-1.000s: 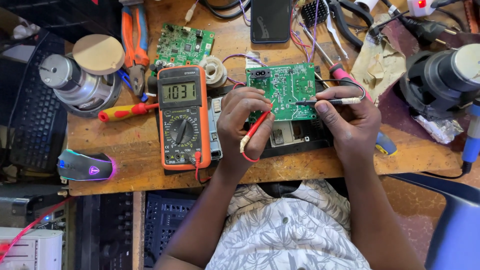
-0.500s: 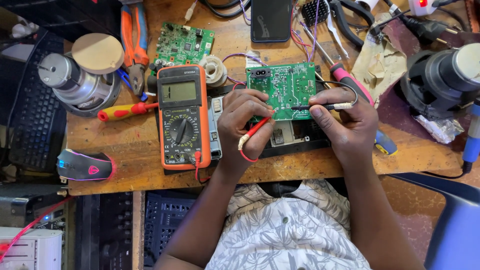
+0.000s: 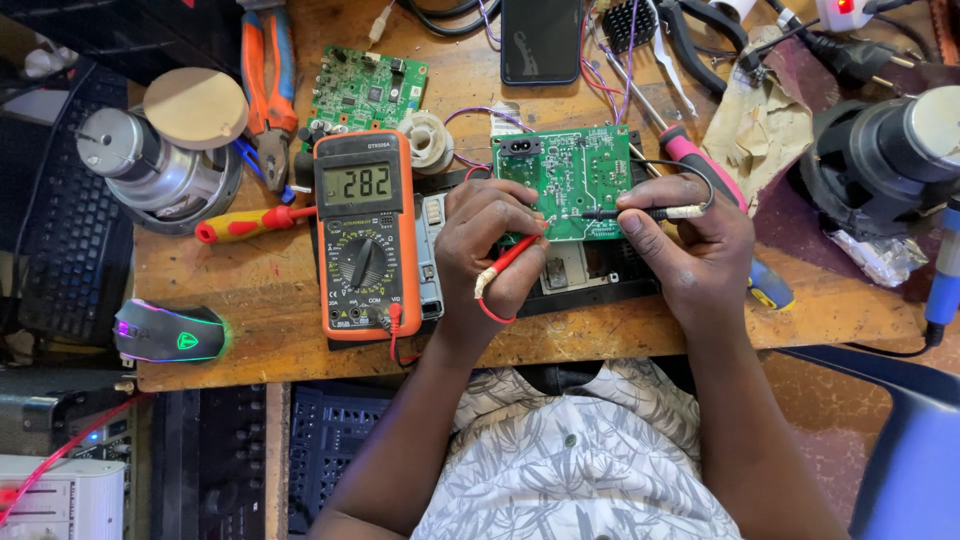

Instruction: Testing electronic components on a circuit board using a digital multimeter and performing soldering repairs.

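L grip [image 3: 492, 250] red probe [image 3: 506, 262], R grip [image 3: 690, 240] blk probe [image 3: 640, 213], PCB [image 3: 566, 180]

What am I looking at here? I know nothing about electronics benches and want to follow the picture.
The picture comes from a camera on a person's head, looking down at a cluttered wooden table. The left hand holds a red probe and the right hand a black probe, both tips on a green circuit board. Wires run to an orange meter with a lit display. Around it lie a screwdriver, pliers, a phone and a computer mouse.
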